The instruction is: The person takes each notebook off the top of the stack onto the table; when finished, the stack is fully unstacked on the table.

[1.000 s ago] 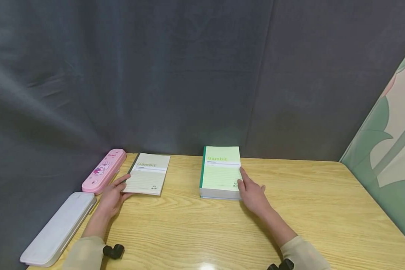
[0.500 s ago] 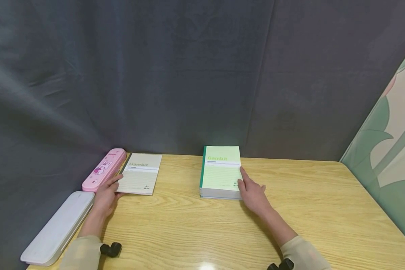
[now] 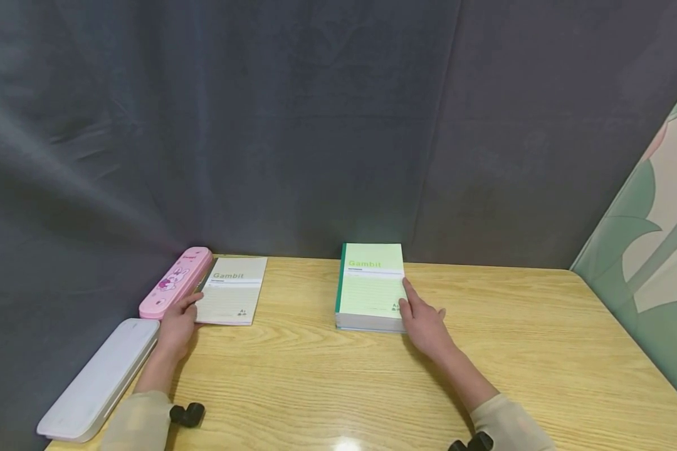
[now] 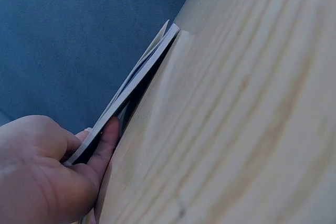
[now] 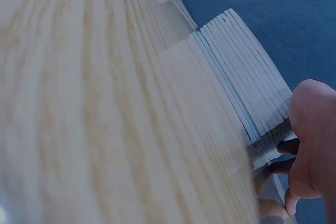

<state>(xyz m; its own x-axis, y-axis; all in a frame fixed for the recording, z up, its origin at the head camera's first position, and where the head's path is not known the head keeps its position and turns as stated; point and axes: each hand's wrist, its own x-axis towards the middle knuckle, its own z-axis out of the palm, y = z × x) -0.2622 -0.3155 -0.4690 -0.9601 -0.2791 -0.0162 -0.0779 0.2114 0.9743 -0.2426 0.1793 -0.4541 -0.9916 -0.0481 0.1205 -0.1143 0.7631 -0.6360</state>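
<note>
Beside the pink pencil case, my left hand (image 3: pixel 177 327) pinches the left edge of a pale grey "Gambit" notebook (image 3: pixel 234 293). The left wrist view has the notebook (image 4: pixel 134 85) slightly tilted, a finger underneath it and a gap above the tabletop. A thick stack of notebooks (image 3: pixel 371 285), topped by a light green cover with a dark green spine, stands at the middle back. Against its right side rests my right hand (image 3: pixel 427 329), index finger laid along the edge. From the right wrist, many page layers of the stack (image 5: pixel 244 72) show, with the fingertips touching their side.
A pink pencil case (image 3: pixel 175 283) with a rabbit picture lies at the left back. In front of it, a long white case (image 3: pixel 98 380) runs along the left table edge. Dark curtain (image 3: pixel 316 125) hangs behind the wooden table (image 3: pixel 316 388); a floral panel (image 3: pixel 654 263) borders the right.
My left hand has carried the grey notebook to the left, up next to the pink pencil case, most of it in the first half second. The right hand and stack stay put.
</note>
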